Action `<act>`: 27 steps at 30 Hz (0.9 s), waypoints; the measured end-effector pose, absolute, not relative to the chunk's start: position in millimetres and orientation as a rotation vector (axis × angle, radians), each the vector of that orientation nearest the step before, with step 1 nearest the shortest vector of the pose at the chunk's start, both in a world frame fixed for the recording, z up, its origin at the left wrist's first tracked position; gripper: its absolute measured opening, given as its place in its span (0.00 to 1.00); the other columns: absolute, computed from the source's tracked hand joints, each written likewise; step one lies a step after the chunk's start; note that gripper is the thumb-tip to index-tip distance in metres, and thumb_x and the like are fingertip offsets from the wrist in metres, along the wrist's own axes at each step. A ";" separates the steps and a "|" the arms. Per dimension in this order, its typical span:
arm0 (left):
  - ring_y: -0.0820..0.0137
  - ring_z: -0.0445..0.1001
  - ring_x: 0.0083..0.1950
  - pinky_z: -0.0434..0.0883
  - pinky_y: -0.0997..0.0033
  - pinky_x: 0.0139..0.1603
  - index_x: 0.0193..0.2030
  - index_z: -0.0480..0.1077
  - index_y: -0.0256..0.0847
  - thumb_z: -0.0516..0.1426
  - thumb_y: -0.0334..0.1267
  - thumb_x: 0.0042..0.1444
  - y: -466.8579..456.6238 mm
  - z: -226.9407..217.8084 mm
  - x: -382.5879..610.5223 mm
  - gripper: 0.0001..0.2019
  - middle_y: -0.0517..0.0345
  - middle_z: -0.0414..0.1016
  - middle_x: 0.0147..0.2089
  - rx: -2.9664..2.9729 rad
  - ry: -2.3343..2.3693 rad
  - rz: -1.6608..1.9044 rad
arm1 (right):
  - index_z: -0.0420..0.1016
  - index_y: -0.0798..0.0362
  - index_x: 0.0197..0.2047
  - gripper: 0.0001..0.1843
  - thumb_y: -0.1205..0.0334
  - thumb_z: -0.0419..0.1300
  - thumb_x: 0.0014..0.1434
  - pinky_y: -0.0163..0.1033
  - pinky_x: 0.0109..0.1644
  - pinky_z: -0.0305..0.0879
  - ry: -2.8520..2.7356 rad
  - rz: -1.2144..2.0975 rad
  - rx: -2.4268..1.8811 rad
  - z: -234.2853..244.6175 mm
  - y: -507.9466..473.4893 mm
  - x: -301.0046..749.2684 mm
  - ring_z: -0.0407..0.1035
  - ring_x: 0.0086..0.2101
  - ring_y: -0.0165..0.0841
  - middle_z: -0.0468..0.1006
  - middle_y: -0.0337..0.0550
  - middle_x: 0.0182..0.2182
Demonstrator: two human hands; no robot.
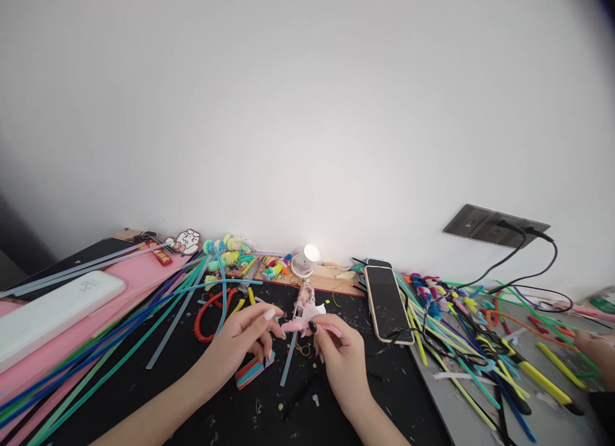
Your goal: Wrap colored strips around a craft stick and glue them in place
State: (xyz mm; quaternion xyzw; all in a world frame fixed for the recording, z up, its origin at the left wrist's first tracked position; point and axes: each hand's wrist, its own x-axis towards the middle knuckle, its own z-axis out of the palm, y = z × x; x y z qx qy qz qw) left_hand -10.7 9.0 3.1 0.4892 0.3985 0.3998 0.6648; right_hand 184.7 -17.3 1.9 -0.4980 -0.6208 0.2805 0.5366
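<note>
My left hand (252,330) and my right hand (339,346) meet over a black mat (269,414). Between their fingertips is a pink fuzzy strip (293,326), its left end at my left fingers and its right part pinched by my right thumb and forefinger. Just behind it lies a small pink object (305,297) with a white part; its kind is unclear. Beneath my left hand rests a striped red, orange and blue piece (252,373). Red-handled scissors (204,324) lie left of that hand. A pale translucent stick (287,363) lies between the hands.
A white cup (306,261) stands near the wall. Right of it lies a phone (389,305). Yellow-black pliers (533,372) and coloured stems cover the right side, where another person's hand (596,350) reaches in. A white power bank (62,311) and long stems (120,334) lie left.
</note>
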 end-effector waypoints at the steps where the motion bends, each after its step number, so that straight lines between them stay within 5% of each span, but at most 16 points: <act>1: 0.73 0.70 0.24 0.67 0.73 0.25 0.43 0.72 0.40 0.59 0.55 0.54 8.5 4.1 -10.0 0.20 0.61 0.74 0.29 1.059 0.882 0.877 | 0.79 0.52 0.31 0.08 0.65 0.59 0.59 0.34 0.27 0.62 -1.513 0.654 -1.168 3.9 -17.8 184.1 0.67 0.22 0.30 0.77 0.39 0.23; 6: 0.73 0.73 0.27 0.70 0.74 0.29 0.44 0.73 0.39 0.65 0.46 0.50 5.7 9.7 -8.9 0.18 0.62 0.76 0.29 0.996 0.874 0.873 | 0.81 0.50 0.33 0.09 0.68 0.58 0.58 0.37 0.39 0.68 -1.594 0.682 -1.129 12.7 -21.0 180.8 0.75 0.33 0.35 0.82 0.42 0.31; 12: 0.71 0.76 0.32 0.74 0.72 0.36 0.41 0.73 0.41 0.65 0.43 0.51 10.7 3.1 -11.3 0.13 0.59 0.79 0.35 1.005 0.891 0.966 | 0.75 0.54 0.45 0.13 0.60 0.59 0.56 0.37 0.32 0.68 -1.468 0.711 -1.348 3.9 -15.0 185.9 0.71 0.28 0.35 0.80 0.46 0.34; 18: 0.68 0.77 0.35 0.76 0.68 0.41 0.40 0.73 0.40 0.65 0.44 0.50 13.2 1.2 -14.0 0.13 0.58 0.80 0.36 0.999 1.004 1.100 | 0.69 0.52 0.55 0.24 0.66 0.56 0.54 0.55 0.54 0.58 -1.728 0.223 -1.703 -8.1 -6.0 195.1 0.64 0.54 0.51 0.73 0.53 0.54; 27: 0.62 0.79 0.40 0.76 0.63 0.44 0.40 0.73 0.39 0.65 0.49 0.47 12.2 10.5 -14.5 0.18 0.54 0.80 0.38 1.035 1.099 1.190 | 0.73 0.51 0.50 0.26 0.71 0.56 0.46 0.47 0.44 0.59 -1.896 0.068 -1.931 -12.1 -6.2 195.6 0.69 0.43 0.50 0.77 0.51 0.41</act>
